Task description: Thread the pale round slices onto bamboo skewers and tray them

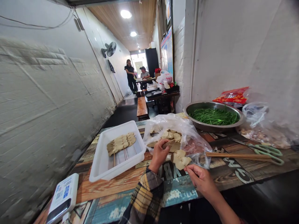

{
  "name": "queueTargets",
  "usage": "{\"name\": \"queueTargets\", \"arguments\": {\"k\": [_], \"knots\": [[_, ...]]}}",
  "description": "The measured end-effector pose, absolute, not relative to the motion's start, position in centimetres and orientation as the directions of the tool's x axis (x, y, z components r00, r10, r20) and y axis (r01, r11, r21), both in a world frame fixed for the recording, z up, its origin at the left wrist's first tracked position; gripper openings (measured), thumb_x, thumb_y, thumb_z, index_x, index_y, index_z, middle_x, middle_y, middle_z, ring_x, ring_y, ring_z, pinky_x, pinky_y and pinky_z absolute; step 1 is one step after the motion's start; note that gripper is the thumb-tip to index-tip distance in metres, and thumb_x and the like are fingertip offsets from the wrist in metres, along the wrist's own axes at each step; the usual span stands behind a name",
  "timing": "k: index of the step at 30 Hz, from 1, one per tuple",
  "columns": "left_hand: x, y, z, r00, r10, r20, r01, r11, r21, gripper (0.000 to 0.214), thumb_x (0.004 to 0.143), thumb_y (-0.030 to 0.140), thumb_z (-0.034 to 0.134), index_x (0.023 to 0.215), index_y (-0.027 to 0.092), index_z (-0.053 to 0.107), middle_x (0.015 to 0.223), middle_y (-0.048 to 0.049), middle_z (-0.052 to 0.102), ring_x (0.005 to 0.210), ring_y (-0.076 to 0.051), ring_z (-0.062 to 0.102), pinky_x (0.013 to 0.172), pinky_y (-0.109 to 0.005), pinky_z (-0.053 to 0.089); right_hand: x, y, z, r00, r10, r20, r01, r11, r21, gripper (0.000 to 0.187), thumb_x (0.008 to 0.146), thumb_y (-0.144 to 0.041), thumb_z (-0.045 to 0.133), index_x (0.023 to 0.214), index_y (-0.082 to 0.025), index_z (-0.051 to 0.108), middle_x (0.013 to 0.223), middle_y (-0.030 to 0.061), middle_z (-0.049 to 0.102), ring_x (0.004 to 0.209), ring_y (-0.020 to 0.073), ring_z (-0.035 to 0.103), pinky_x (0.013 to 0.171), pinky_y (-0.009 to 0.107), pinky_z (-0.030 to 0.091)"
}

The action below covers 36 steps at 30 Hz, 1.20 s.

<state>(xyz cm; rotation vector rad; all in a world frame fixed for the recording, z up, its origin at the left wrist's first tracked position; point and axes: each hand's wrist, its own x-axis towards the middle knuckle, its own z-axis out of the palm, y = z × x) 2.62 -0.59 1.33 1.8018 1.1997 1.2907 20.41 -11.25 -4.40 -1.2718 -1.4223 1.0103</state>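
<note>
My left hand point(159, 156), in a plaid sleeve, pinches a thin, pale beige, round slice point(169, 144). My right hand point(201, 179) is closed at the lower end of a skewer of overlapping slices point(181, 160); its stick is mostly hidden by my fingers. Behind my hands, an open clear plastic bag point(193, 137) holds loose slices point(171, 135) of the same kind. To the left, a white plastic tray point(98, 169) contains several finished-looking skewers point(121, 143) lying side by side. Bare wooden sticks point(235, 155) lie bundled to the right of the bag.
Green-handled scissors point(266, 150) rest near the sticks. A metal basin point(213, 126) of green chives stands behind, beside a bag of pale pieces point(268, 132). A white payment device point(64, 197) occupies the table's left corner. Two people, a bench point(141, 107) and tables are farther back.
</note>
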Motion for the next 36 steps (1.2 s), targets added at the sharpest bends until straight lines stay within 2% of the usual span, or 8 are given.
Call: {"name": "queueTargets", "arguments": {"k": [6,14,21,28,36], "knots": [[2.73,-0.45,0.96,0.12,0.933,0.338,0.317,-0.359,0.878,0.02,0.069,0.013,0.059,0.087,0.015,0.068,0.082,-0.0038,0.066,0.08,-0.018,0.059,0.074,-0.028,0.044,20.36,-11.24,-4.51,-0.012,0.995,0.101,0.229,0.102,-0.968,0.042,0.086,-0.051,0.048,0.084,-0.013,0.067,0.046,-0.0057,0.041,0.042,0.0117,0.039,0.046,0.024,0.03],[2.63,-0.51,0.93,0.151,0.943,0.296,0.229,-0.325,0.918,0.02,0.069,0.024,0.066,0.087,0.015,0.069,0.075,-0.0019,0.064,0.071,-0.015,0.055,0.064,-0.024,0.042,20.49,-11.23,-4.75,-0.018,0.994,0.109,0.243,0.11,-0.964,0.039,0.088,-0.048,0.047,0.083,-0.014,0.067,0.046,-0.006,0.041,0.042,0.0111,0.038,0.045,0.023,0.03],[2.73,-0.46,1.06,0.191,0.949,0.25,0.197,-0.287,0.937,0.023,0.069,0.026,0.067,0.088,0.015,0.068,0.078,-0.0023,0.064,0.069,-0.014,0.054,0.062,-0.023,0.042,20.47,-11.28,-4.19,0.015,0.989,0.146,0.241,0.138,-0.961,0.035,0.089,-0.045,0.049,0.081,-0.015,0.067,0.045,-0.0058,0.044,0.041,0.0109,0.041,0.045,0.023,0.033],[2.98,-0.45,1.01,0.24,0.959,0.149,-0.005,-0.152,0.988,0.028,0.067,0.026,0.071,0.091,0.014,0.066,0.078,-0.0012,0.064,0.066,-0.012,0.053,0.061,-0.022,0.04,20.61,-11.25,-4.23,0.025,0.985,0.169,0.224,0.159,-0.962,0.036,0.09,-0.044,0.049,0.08,-0.015,0.066,0.044,-0.0058,0.045,0.041,0.0096,0.041,0.045,0.022,0.033],[3.32,-0.7,1.35,0.241,0.966,0.093,-0.211,-0.041,0.977,0.03,0.061,0.024,0.077,0.086,0.014,0.065,0.078,-0.0014,0.063,0.066,-0.01,0.054,0.062,-0.021,0.041,20.78,-11.41,-4.72,0.023,0.985,0.173,0.189,0.166,-0.968,0.036,0.09,-0.045,0.05,0.084,-0.014,0.067,0.046,-0.0057,0.045,0.041,0.0098,0.041,0.045,0.022,0.034]]}}
